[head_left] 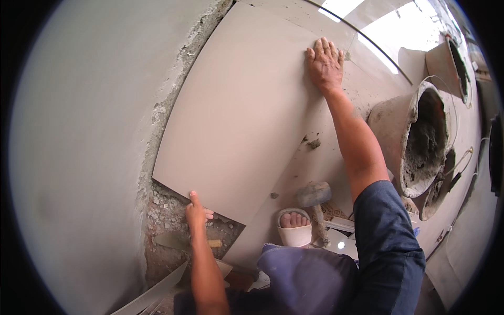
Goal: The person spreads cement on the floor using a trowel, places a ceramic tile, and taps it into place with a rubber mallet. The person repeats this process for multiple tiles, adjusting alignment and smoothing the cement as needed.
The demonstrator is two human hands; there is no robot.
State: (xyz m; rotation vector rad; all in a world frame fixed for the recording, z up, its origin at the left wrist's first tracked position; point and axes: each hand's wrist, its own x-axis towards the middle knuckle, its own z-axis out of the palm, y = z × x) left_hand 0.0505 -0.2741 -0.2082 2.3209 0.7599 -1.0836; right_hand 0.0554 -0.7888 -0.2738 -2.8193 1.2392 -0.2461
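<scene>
A large beige floor tile (236, 115) lies along the wall, its far end reaching up the view. At its near edge my left hand (197, 214) is closed on the rim, thumb on top and fingers at the underside. My right hand (326, 65) rests flat with fingers stretched out, at the tile's far right edge. Below the left hand, a trowel (176, 240) with a wooden handle lies on rough, broken ground (164, 210), partly hidden by my forearm.
A plain wall (89, 131) rises on the left. Right of me stand a mortar-filled bucket (380, 121) and another bucket (441, 65). A rubber mallet (314, 194) is beside my sandalled foot (295, 226). Mortar crumbs (313, 144) dot the laid tiles, and a thin dark rod (367, 39) lies farther off.
</scene>
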